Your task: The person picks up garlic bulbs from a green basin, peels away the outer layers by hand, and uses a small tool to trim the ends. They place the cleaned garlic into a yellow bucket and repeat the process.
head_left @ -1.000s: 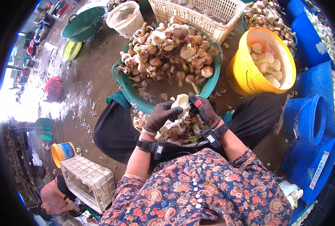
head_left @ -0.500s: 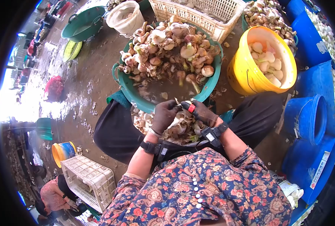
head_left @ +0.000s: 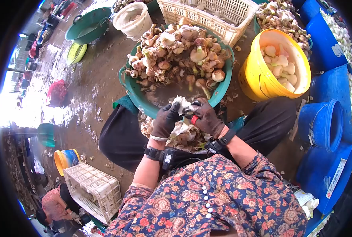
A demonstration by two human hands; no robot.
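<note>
While the left fingers [head_left: 173, 108] and right fingers [head_left: 202, 106] grip it, the garlic [head_left: 181, 103] looks white and ragged

White lbl. [head_left: 336, 178] on blue drum [head_left: 314, 168], my R side: I read "PVC"; CJK chars. follow, too small to make out. Red logo at lower end. White tag [head_left: 168, 158] on my L wrist unit [head_left: 170, 152]: illegible.

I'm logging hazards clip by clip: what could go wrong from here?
The pale garlic held between the gloved left hand and right hand could slip into the green basin. Bulbs heaped at its far rim might roll out. Loose peelings below the hands could scatter.
</note>
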